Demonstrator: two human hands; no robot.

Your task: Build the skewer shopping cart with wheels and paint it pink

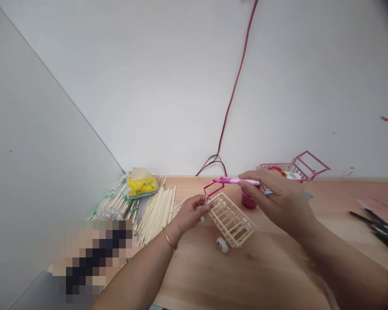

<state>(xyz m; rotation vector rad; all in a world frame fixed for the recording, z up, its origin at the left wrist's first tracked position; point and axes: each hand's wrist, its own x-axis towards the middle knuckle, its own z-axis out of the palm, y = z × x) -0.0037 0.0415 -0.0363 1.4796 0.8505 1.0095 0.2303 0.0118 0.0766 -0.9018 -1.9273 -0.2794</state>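
My left hand (194,212) pinches the near-left end of a small cart (229,219) built of pale wooden sticks with white wheels. The cart is tilted, and its handle frame (208,190) is painted magenta while the slatted body is bare wood. In my right hand (274,193) is a paintbrush (237,181) with a white handle and magenta-stained front, its tip touching or just above the handle frame. Behind and below my right fingers stands a small cup of magenta paint (248,200), partly covered by the hand.
A second cart with magenta edges (310,165) stands by the wall, holding red and white items. Loose sticks (158,215), bundled sticks (113,198) and a yellow tissue pack (142,183) lie left. Black-handled tools (380,226) lie right. A red-black cable (236,82) runs down the wall.
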